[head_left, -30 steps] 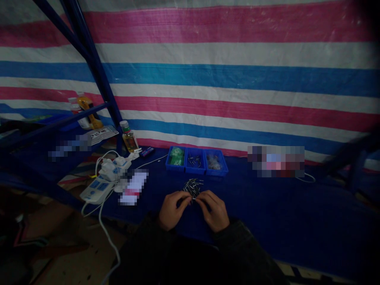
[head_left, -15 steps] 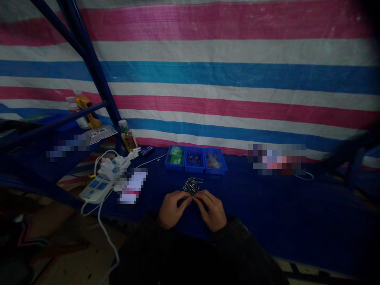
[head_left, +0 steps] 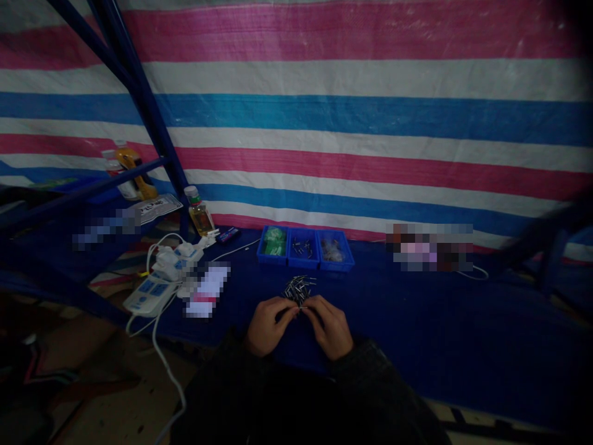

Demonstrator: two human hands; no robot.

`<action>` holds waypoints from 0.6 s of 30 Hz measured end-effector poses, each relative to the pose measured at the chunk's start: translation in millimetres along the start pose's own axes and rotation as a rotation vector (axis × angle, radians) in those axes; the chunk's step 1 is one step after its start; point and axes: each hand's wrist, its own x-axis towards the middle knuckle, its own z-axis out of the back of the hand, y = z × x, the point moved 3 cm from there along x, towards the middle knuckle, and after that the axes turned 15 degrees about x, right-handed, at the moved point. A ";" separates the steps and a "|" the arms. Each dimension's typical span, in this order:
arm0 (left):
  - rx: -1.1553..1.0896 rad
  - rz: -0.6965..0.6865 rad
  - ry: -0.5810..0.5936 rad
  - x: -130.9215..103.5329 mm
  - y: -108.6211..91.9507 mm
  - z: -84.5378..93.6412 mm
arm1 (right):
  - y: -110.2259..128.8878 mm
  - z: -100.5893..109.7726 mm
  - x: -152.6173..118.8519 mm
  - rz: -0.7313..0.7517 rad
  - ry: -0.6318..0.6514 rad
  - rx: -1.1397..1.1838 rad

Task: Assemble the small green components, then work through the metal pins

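Observation:
My left hand (head_left: 271, 326) and my right hand (head_left: 331, 327) meet at the fingertips over the blue table (head_left: 393, 321). Both are closed in a pinch on a tiny thin piece (head_left: 302, 308), too small to name. Just beyond the fingertips lies a pile of small dark metal pins (head_left: 298, 288). Behind it three blue trays stand side by side: the left tray (head_left: 272, 261) holds green bags, the middle tray (head_left: 303, 264) a few metal pins, the right tray (head_left: 336, 267) small clear pieces.
A white power strip (head_left: 148, 296) with plugs and cables lies at the left, beside a blurred flat item (head_left: 208, 292). A bottle (head_left: 200, 213) and small dark box (head_left: 228, 235) are behind. A blue metal post (head_left: 155, 123) rises at left. Another blurred item (head_left: 428, 248) sits at right.
The thin piece between my fingertips shows more plainly as a light line. My hands have barely moved.

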 end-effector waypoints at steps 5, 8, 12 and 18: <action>-0.005 0.011 -0.010 0.2 -1.7 2.0 | 3.0 2.0 2.1 -0.008 -0.011 -0.027; -0.012 0.015 -0.017 -0.1 -1.3 2.5 | 5.1 3.1 1.8 -0.004 -0.027 -0.011; -0.009 0.012 -0.011 -0.4 0.1 1.0 | 1.3 0.9 -0.8 0.017 -0.010 0.007; -0.016 0.014 -0.025 -0.2 0.2 1.2 | -3.4 1.0 -0.7 -0.004 -0.021 -0.018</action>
